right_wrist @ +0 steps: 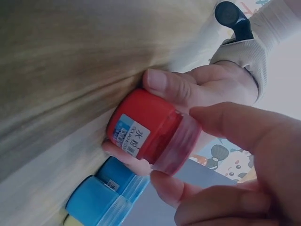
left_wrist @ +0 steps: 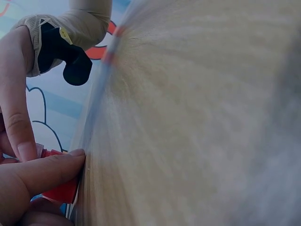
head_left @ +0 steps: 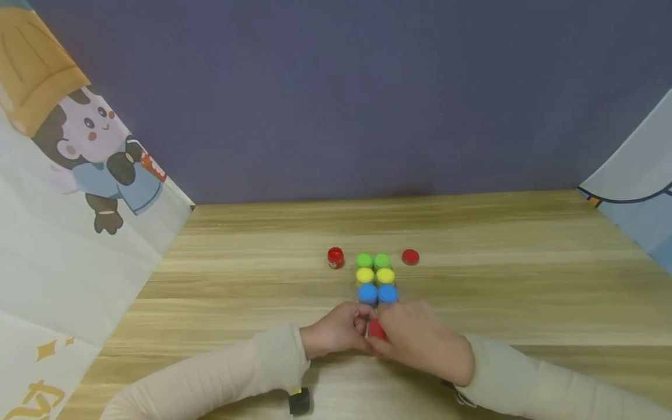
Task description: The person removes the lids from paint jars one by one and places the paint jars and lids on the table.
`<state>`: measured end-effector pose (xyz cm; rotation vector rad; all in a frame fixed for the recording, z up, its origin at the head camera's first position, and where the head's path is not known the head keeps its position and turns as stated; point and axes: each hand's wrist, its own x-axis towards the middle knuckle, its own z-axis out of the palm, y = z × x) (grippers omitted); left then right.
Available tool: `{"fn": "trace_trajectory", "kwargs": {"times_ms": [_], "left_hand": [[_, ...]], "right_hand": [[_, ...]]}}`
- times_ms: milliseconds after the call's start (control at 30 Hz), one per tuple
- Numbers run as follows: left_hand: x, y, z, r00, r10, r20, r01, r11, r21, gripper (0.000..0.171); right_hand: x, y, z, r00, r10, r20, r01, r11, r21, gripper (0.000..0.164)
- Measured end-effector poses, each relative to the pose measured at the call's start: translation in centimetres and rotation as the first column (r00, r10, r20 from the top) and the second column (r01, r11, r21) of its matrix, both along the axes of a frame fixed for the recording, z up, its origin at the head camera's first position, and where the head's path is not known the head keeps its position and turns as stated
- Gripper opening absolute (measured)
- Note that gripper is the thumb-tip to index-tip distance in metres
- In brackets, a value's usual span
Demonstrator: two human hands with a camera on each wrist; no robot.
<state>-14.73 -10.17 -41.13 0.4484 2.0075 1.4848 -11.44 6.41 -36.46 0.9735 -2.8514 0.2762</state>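
I'm pinching the red jar with my left hand while my right hand fingers grip its lid; holding it level beside the blue jars seems wise.

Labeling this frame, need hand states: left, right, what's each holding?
Left hand: grips the red jar.
Right hand: fingers curled round the same jar's lid.

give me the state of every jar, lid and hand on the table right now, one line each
red jar in hand: held by both hands, lid on
left hand: grips the jar body
right hand: fingers on the jar's lid end
blue jars: two, upright, capped
yellow jars: two, upright, capped
green jars: two, upright, capped
far red jar: upright, apart from rows
loose red lid: flat on the table
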Motion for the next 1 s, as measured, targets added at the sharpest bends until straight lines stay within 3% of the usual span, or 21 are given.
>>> {"fn": "trace_trajectory", "kwargs": {"times_ms": [400, 1000], "left_hand": [[-0.2, -0.1, 0.0, 1.000, -0.025, -0.005, 0.025, 1.000, -0.017, 0.034], [-0.1, -0.1, 0.2, 0.998, -0.049, -0.035, 0.047, 0.998, -0.031, 0.034]], "right_hand": [[-0.3, 0.3, 0.6, 0.985, 0.006, 0.171, -0.004, 1.000, -0.009, 0.026], [-0.1, 1.1, 1.3, 0.986, -0.008, 0.168, 0.013, 1.000, -0.029, 0.024]]}}
